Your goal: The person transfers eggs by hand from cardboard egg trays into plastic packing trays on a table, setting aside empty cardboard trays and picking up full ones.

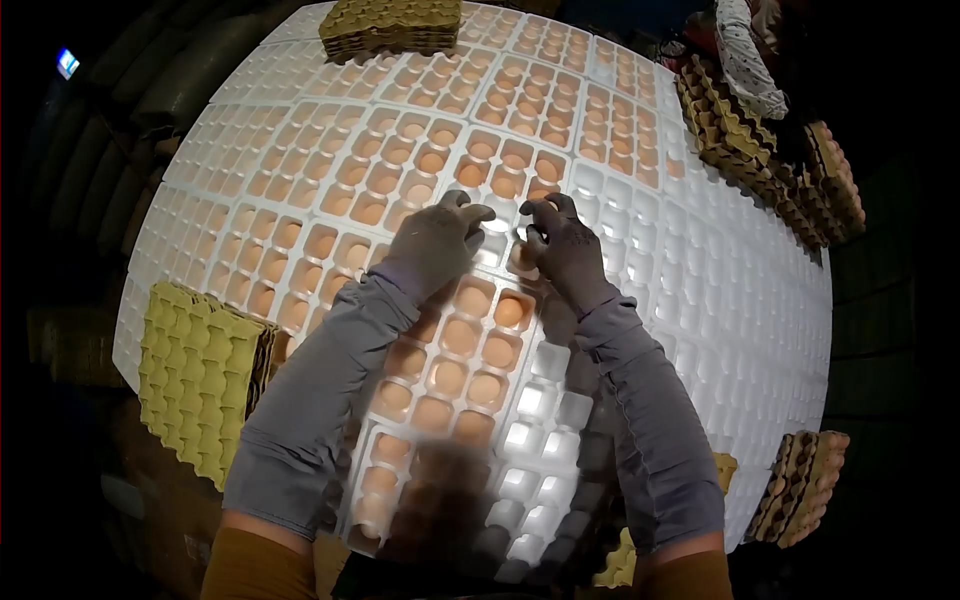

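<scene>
My left hand point(438, 243), in a grey glove, hovers over a white moulded foam tray point(489, 251), its fingers curled but apart and no egg visible in them. To its right my right hand point(568, 250), in a darker-looking glove, is above the same tray with fingers bent and parted, and I see nothing held. Just below its thumb an egg point(521, 260) sits in a pocket. Brown eggs point(515, 160) fill the tray's far rows. Nearer me, another egg point(512, 311) lies among several in a tray between my forearms.
Egg-filled trays spread to the left and far side; trays with bare pockets point(700, 280) lie right. Cardboard egg flats are stacked at left point(200, 370), far side point(390, 28) and lower right point(800, 487). Egg-carrying flats point(770, 160) stand right, near another person's sleeve point(748, 65).
</scene>
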Motion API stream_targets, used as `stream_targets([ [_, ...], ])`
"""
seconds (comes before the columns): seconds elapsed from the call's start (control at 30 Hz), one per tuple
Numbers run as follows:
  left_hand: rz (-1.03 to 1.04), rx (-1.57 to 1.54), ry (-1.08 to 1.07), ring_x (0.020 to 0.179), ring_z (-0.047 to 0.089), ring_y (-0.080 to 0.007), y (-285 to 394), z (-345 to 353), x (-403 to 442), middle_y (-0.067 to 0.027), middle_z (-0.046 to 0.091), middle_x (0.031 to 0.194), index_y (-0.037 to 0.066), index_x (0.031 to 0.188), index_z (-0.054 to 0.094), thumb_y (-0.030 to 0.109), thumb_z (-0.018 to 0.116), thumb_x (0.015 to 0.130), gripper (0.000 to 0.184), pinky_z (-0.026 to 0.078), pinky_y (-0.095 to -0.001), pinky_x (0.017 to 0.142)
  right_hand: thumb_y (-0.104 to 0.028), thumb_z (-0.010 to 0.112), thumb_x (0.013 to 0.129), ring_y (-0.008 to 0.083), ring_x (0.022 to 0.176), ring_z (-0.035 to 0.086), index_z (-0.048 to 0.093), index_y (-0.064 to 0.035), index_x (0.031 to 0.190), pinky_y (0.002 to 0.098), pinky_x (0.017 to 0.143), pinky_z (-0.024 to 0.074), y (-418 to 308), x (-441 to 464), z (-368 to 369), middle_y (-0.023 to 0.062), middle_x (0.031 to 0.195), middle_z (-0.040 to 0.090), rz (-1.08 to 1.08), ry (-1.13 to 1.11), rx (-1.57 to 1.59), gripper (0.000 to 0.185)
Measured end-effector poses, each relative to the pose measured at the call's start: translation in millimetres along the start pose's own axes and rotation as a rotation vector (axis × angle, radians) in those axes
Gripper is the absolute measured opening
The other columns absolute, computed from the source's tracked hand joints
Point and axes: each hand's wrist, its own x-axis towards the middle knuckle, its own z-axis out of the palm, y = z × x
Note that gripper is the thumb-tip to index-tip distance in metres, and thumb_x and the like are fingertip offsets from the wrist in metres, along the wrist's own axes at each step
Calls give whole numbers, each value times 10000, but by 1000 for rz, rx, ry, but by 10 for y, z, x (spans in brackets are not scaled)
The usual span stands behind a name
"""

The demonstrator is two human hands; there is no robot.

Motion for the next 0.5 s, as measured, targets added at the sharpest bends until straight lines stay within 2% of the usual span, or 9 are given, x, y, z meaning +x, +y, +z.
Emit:
stream_targets([
  [0.03,25,-37,-39,1033,668,-322,81,66,-14,-111,659,1151,153,1239,676,327,667,932,353,530,-432,916,-310,675,893,345,1103,652,647,-171,1231,440,942,529,-37,120,36,134,1329,595,-26,-7,178,366],
  [0.07,53,47,-129,1042,667,-338,144,102,0,-165,660,1112,75,1153,674,342,618,944,345,512,-430,936,-302,666,901,347,1098,655,642,-168,1244,438,948,524,-76,220,68,133,1287,630,-52,-13,358,369],
  [0.13,-69,14,-222,1041,666,-337,138,75,81,-166,670,1083,59,1127,668,373,645,931,371,515,-429,924,-301,658,911,339,1082,663,637,-157,1250,431,944,521,-122,384,129,114,1213,668,-23,-83,312,369],
  [0.27,-162,-299,202,1065,640,-344,-103,42,328,-162,626,1181,86,1181,657,308,638,957,316,508,-435,931,-235,630,932,338,1076,639,624,-147,1281,427,951,496,-79,514,306,123,1191,647,68,-54,385,361],
  [0.33,61,-487,427,1172,590,-342,-293,328,566,-170,602,1250,89,1268,615,202,592,981,309,483,-426,991,-142,603,932,342,1096,599,612,-150,1306,431,973,476,61,468,524,129,1205,629,-26,223,516,374],
  [0.4,118,-291,419,1223,559,-344,-354,478,632,-170,584,1298,90,1307,593,152,569,984,330,468,-422,1021,-55,558,932,333,1109,569,591,-146,1333,444,996,460,40,335,501,128,1212,613,-86,256,379,412],
  [0.43,176,-89,408,1275,529,-345,-363,518,635,-171,567,1346,91,1346,571,102,547,986,360,452,-419,1051,-17,526,928,271,1134,564,574,-139,1367,385,983,463,37,252,444,113,1199,612,-36,254,506,458],
  [0.47,180,-96,403,1275,529,-345,-378,555,603,-171,567,1346,91,1346,571,102,547,986,360,452,-419,1051,21,493,925,208,1159,558,556,-131,1402,325,971,466,43,141,372,98,1185,612,16,250,633,504],
  [0.5,102,-250,437,1291,523,-347,-361,533,543,-170,549,1382,90,1364,560,84,527,987,378,440,-421,1068,32,456,926,194,1206,545,527,-98,1434,316,1043,429,39,-7,201,98,1270,600,79,197,849,529],
])
